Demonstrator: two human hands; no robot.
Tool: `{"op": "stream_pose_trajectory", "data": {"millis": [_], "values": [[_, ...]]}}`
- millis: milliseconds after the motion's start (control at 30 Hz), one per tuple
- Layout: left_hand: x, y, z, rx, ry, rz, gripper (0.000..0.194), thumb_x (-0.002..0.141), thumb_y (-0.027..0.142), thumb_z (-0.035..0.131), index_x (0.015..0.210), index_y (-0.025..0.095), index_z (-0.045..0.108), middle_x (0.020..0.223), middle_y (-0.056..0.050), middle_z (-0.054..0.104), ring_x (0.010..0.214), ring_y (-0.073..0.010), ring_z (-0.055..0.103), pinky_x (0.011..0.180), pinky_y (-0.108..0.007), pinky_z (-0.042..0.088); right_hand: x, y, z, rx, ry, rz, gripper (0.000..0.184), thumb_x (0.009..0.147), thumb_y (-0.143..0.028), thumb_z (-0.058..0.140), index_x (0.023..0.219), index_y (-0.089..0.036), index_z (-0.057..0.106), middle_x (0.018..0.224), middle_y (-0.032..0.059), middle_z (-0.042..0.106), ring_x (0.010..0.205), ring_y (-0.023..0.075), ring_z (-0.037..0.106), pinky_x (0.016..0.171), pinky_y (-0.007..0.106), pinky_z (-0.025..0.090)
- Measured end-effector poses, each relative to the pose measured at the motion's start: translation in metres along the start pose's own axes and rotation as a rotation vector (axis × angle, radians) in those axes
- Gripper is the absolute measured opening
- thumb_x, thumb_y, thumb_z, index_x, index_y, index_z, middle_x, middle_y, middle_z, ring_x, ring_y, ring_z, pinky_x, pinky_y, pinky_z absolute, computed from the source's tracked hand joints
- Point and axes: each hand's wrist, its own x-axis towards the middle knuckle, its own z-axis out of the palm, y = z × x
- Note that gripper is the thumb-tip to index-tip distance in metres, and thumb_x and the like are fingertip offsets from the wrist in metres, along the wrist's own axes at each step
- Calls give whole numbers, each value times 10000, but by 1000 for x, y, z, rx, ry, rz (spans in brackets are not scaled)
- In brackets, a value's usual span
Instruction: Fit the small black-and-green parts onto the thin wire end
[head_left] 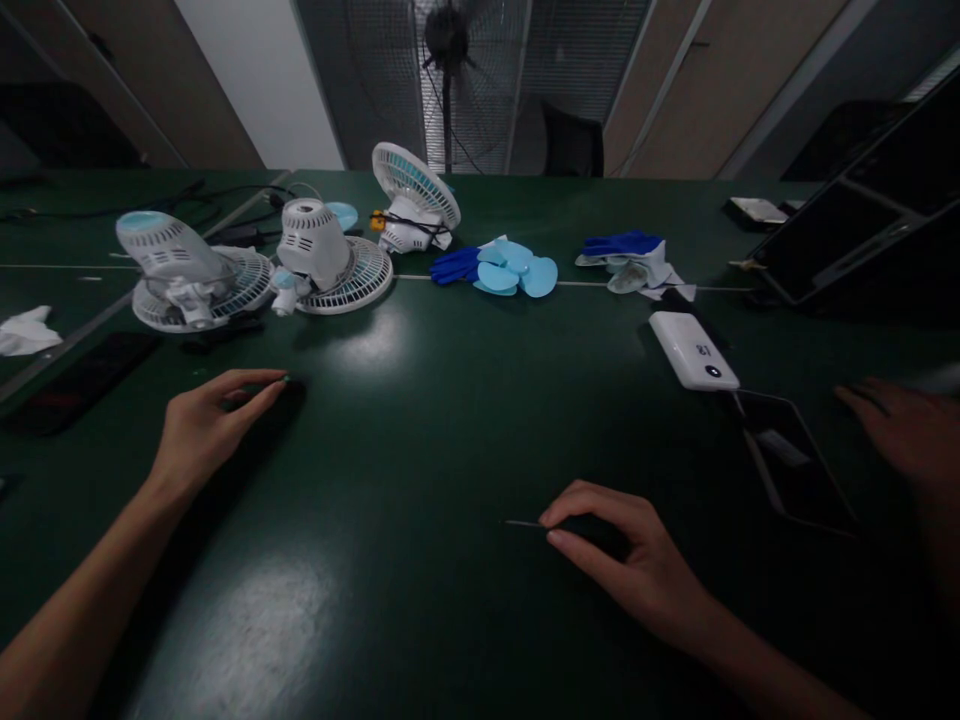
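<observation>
My left hand (214, 420) rests on the dark green table (420, 420), thumb and fingers pinched round something small and dark that I cannot make out. My right hand (626, 560) lies nearer the front edge, closed on a thin tool (525, 523) with a dark handle; its slim metal shaft points left. Beyond my left hand lie two small white fans (191, 275) (330, 260) face down on their grilles. A third white fan (412, 200) stands tilted behind them. Loose light-blue fan blades (517, 272) lie in the middle of the table.
Blue gloves (456, 265) (622, 248) lie beside the blades. A white power bank (694, 350) and a dark phone (795, 460) sit right; another person's hand (904, 430) rests beyond. A black phone (82, 380), tissue (26, 330) and cables lie left. Dark screens (862, 220) stand far right.
</observation>
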Motion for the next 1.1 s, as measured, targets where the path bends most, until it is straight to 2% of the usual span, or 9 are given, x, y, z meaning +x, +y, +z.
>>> {"op": "stream_pose_trajectory", "data": {"millis": [200,367,600,900,1000,1100], "values": [[-6,8,-1,50,-63,-3,481,944,556,631,1280,218,698,1263,-1,720,1093,-237,659,932,-308,503,0,-1,0,-4,5,9,126,982,-198,686,1054,-273,757,957,2,748,877,177,719,771,310,528],[-8,9,0,14,-60,-10,509,944,593,618,1298,235,691,1291,9,704,1157,-247,636,1016,-342,473,0,-1,0,-12,-4,9,132,987,-196,683,1062,-277,755,968,1,749,891,174,719,783,306,529],[-2,7,0,-59,-77,-99,525,896,589,676,1292,244,706,1303,-5,712,1208,-269,634,1063,-360,450,0,2,0,-14,-8,3,116,983,-204,692,1055,-267,757,966,11,754,890,185,722,784,316,534],[2,6,-5,-88,-108,-161,670,810,683,695,1260,188,722,1218,-61,760,1119,-289,677,907,-318,507,0,0,-1,-23,-15,17,116,992,-219,684,1061,-272,760,968,14,755,889,191,724,775,316,536],[-1,15,-2,-142,-133,-169,651,784,669,728,1222,187,738,1187,-66,771,1110,-290,687,887,-319,525,0,0,0,-24,-10,19,109,987,-212,690,1050,-265,762,959,12,753,885,185,723,778,310,535],[-15,37,12,-215,-192,-33,544,792,637,745,1125,208,776,1189,-77,771,1073,-278,707,887,-334,549,1,0,1,-26,-10,-1,113,984,-203,693,1053,-261,762,958,12,754,885,182,724,781,307,537]]}}
